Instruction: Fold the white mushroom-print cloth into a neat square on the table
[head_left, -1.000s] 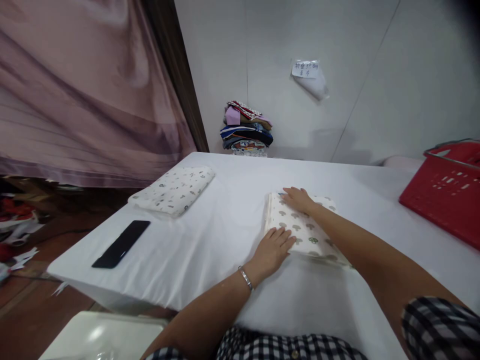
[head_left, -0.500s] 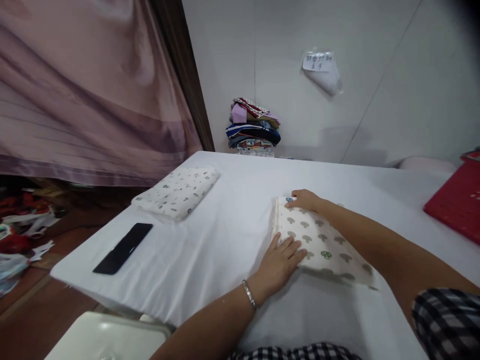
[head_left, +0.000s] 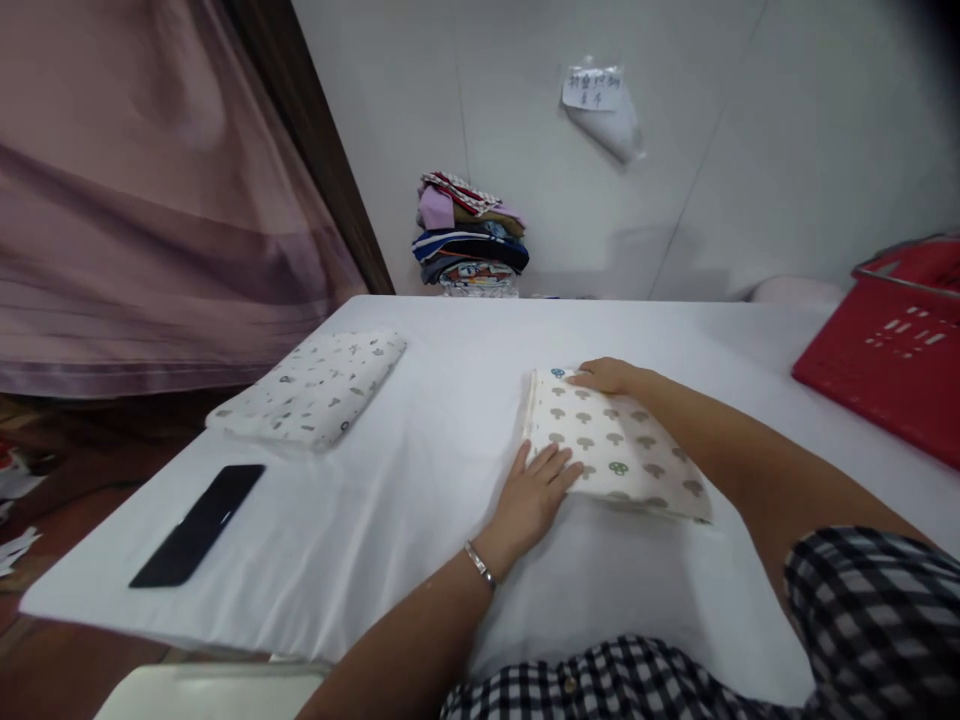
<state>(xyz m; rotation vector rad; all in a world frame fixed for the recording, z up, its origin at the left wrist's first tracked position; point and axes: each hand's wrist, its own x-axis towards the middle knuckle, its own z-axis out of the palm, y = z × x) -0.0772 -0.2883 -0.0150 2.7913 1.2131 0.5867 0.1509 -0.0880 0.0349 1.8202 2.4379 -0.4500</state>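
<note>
1. White cotton printed with mushrooms: one folded cloth (head_left: pixel 616 450) lies on the table, under both hands.
2. Two hands are on it. The left hand (head_left: pixel 531 496) lies flat, its fingers (head_left: pixel 556 466) straight and loose on the near left corner. The right hand (head_left: pixel 609 376) bends its fingers over the far edge; whether they pinch the cloth cannot be told.
3. One silver bracelet (head_left: pixel 480 565) circles the left wrist.
4. One second folded cloth (head_left: pixel 311 388), finely printed, lies well to the left of the left fingers. One black phone (head_left: pixel 196 524) lies flat farther left and nearer the person.
5. One red basket (head_left: pixel 885 350) stands well to the right of the right fingers.
6. The surface is one table under a white sheet (head_left: pixel 420 470), lightly creased.
7. Beyond the fingers is a pale wall (head_left: pixel 750 150), with one pile of clothes (head_left: pixel 469 235) against it and one paper note (head_left: pixel 592 88) above. A mauve curtain (head_left: pixel 150 200) hangs to the left.
</note>
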